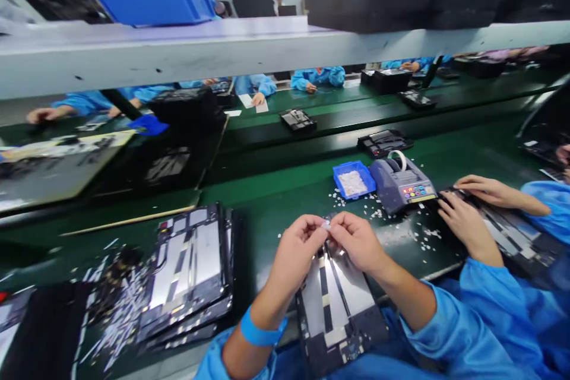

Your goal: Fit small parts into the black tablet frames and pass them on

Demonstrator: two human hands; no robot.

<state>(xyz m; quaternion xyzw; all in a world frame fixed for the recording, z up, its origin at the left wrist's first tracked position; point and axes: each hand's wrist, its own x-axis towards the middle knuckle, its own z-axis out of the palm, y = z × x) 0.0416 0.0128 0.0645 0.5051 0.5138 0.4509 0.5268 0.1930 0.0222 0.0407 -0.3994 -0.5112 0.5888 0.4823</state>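
My left hand [299,247] and my right hand [356,240] meet above an open tablet chassis [338,309] that lies at the table's near edge. Between the fingertips of both hands I pinch a small pale piece [326,225], too small to identify. The chassis shows silver plates and dark strips inside. A blue band circles my left wrist.
A stack of similar chassis [189,273] lies to my left, with scraps beside it. A blue tray of white bits [354,180] and a grey tape dispenser [403,184] stand ahead. A co-worker's hands [467,214] work at my right. A shelf [222,50] spans overhead; other workers sit across the green belt.
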